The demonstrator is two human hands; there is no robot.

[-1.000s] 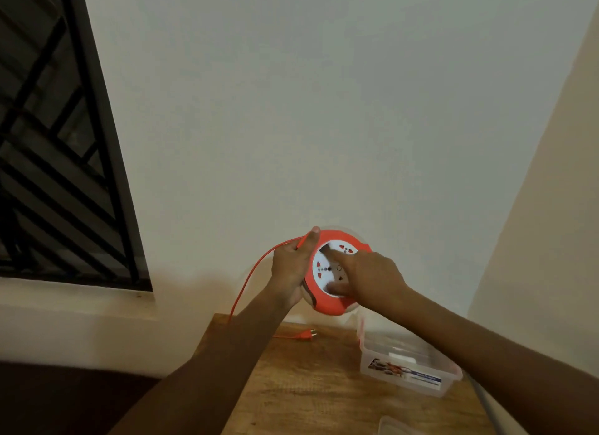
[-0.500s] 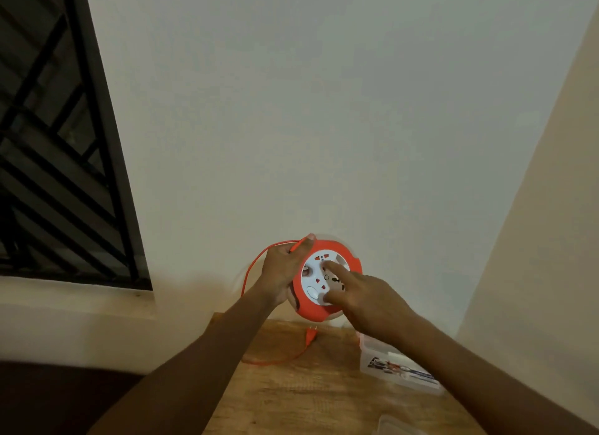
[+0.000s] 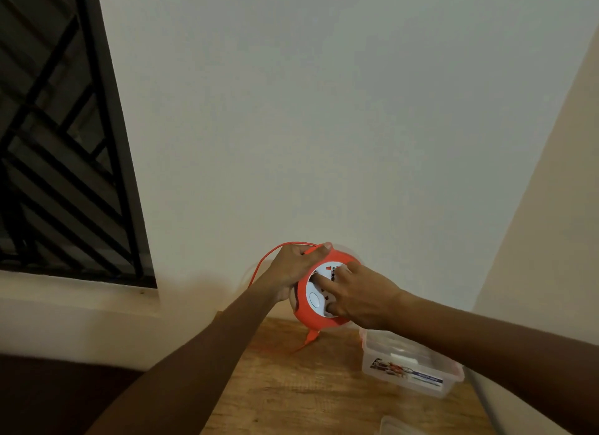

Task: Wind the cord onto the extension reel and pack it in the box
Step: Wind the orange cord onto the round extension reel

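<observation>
Head view: the lines below run from the reel outward.
Reel: the orange extension reel (image 3: 319, 292) is held up in the air above the far end of the wooden table (image 3: 291, 386), white socket face toward the camera.
Feel of the reel: a hard plastic shell, probably light enough for one hand; the smooth rim could slip, so the rim edge and the face recesses look like the surest holds.
Left hand (image 3: 291, 269): wrapped around the reel's upper left rim, fingers closed on it, thumb laid along the top edge.
Right hand (image 3: 359, 293): fingers pressed on the white face, seemingly turning the hub; whether a fingertip sits in a recess cannot be told.
Cord (image 3: 269, 259): thin, limp and orange, arching out past the left hand and dropping behind the wrist; likely to kink or tangle if fed in slack.
Plug (image 3: 310, 337): hangs just below the reel, blurred, near the table top.
Box (image 3: 411, 366): clear plastic, open, on the table to the right, apart from the reel.
Lid (image 3: 398, 426): a clear piece at the lower edge, possibly the box's lid.
</observation>
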